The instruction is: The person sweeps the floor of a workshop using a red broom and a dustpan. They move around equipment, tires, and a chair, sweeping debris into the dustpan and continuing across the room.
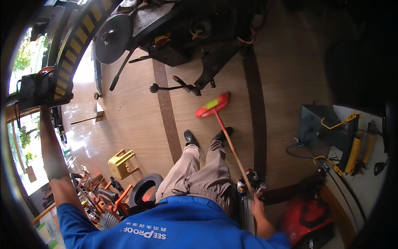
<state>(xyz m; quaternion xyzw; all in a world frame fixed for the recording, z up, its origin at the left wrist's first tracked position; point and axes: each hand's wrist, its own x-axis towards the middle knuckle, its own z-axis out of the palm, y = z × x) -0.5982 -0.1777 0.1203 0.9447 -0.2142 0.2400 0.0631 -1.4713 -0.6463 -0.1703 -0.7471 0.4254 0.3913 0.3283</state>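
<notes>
One broom (231, 149), in my right hand (257, 204): fingers wrapped round the upper part of the wooden handle, closed on it. Handle slants away from me, across my right shoe (229, 130), to a red head (203, 112) with yellow-green bristles (212, 102). Head sits ahead of my feet, mid-floor, between a brown strip (166, 110) and a darker strip (259, 124) on the floor (290, 74); bristles blurred.

My left forearm (52, 153) goes up to a black box (35, 89) on a curved arm with yellow-and-black stripes (78, 45). Left fingers hidden there, so I can't tell if they're wide, narrow or gripping.

Toward the floor's left edge: yellow stool (120, 163). Near its lower left corner: black tyre (137, 193), just beside assorted orange and dark gear (112, 199). Far edge: black machine (174, 52), plus a lever with a ball knob (154, 88) pointing left, well clear of my hands. Right edge: dark grey box (319, 124), yellow tools (353, 151) beside it. Lower right corner: red machine (309, 220), near my right forearm (263, 224).
</notes>
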